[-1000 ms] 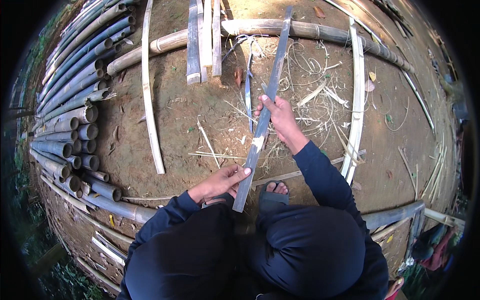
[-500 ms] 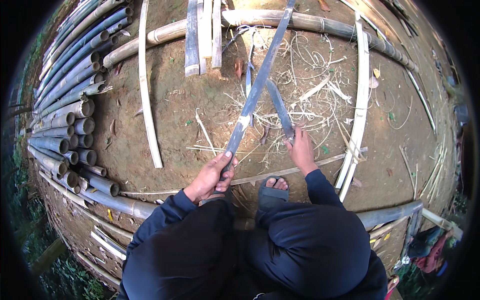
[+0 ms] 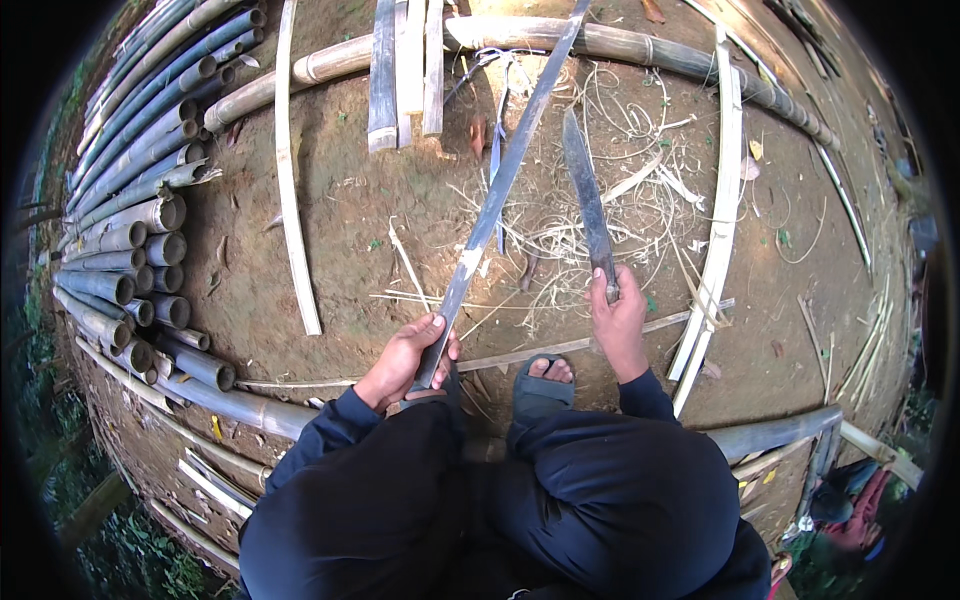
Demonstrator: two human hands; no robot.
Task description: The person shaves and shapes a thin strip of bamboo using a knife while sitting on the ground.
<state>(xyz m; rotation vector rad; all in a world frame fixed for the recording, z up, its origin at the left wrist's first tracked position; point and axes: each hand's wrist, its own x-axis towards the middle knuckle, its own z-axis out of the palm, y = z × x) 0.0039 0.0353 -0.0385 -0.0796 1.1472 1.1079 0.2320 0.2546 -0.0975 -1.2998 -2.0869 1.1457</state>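
Observation:
My left hand (image 3: 408,358) grips the near end of a long bamboo strip (image 3: 496,200), closed round it with the thumb on top. The strip slants away up and to the right, past the far bamboo pole. In my right hand (image 3: 620,318) is a machete (image 3: 588,190), its dark blade pointing away from me and its handle mostly hidden by my fingers. Blade and strip are apart, with the blade to the right. Pale curled bamboo shavings (image 3: 570,238) lie on the dirt beneath them.
Cut bamboo poles (image 3: 125,262) are stacked at the left. A thick bamboo pole (image 3: 600,42) crosses the far side, with split bamboo pieces (image 3: 408,70) leaning on it. Long pale strips (image 3: 718,215) lie at right and left. Another pole (image 3: 255,408) runs near my feet.
My right hand has moved right and turned the machete, so its blade has swung away from the strip. My left hand has shifted slightly left and nearer with the strip.

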